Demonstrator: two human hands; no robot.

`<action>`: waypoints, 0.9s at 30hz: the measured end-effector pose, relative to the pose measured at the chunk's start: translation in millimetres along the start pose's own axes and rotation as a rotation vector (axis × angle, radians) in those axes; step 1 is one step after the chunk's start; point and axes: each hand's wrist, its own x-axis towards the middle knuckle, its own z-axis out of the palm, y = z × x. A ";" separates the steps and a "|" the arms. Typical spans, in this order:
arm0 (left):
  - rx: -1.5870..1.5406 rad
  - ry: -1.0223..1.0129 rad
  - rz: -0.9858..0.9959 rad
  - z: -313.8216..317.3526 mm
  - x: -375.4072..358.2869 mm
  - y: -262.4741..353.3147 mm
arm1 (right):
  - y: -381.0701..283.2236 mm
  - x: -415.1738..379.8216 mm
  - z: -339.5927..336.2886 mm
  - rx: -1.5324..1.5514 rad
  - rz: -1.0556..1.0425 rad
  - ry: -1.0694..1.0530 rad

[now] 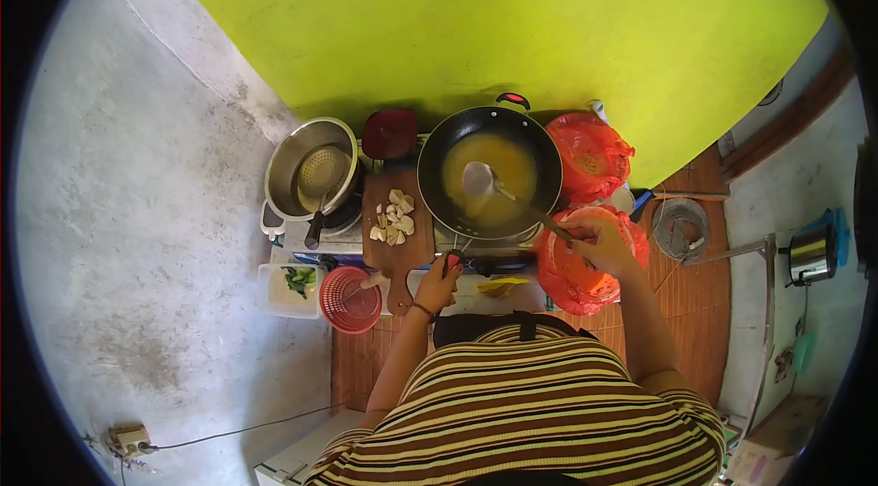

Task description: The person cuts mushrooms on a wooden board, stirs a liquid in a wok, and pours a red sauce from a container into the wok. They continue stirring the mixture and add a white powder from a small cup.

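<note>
Looking down from head height, one black wok point(430, 177) of yellow liquid is seen on the stove, steadied at its near handle by the left hand point(441, 283), which is closed around the grip so that the pan is kept from turning. The right hand point(599, 244) is closed on the shaft of one ladle point(479, 179), whose bowl is dipped in the liquid at the wok's middle. One wooden cutting board point(395, 259) is laid just left of the wok, within reach, and carries a small heap of pale cut pieces point(393, 216); the count cannot be told. One steel pot point(285, 177) holding a strainer is set further left. One red basket point(352, 301) and one tub of greens point(294, 285) are placed on the near surface. Two orange bags point(590, 152) lie to the right.
</note>
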 end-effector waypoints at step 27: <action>0.026 0.019 0.023 0.8 -0.8 -0.4 | 39.1 20.3 46.6 -0.392 -0.378 0.418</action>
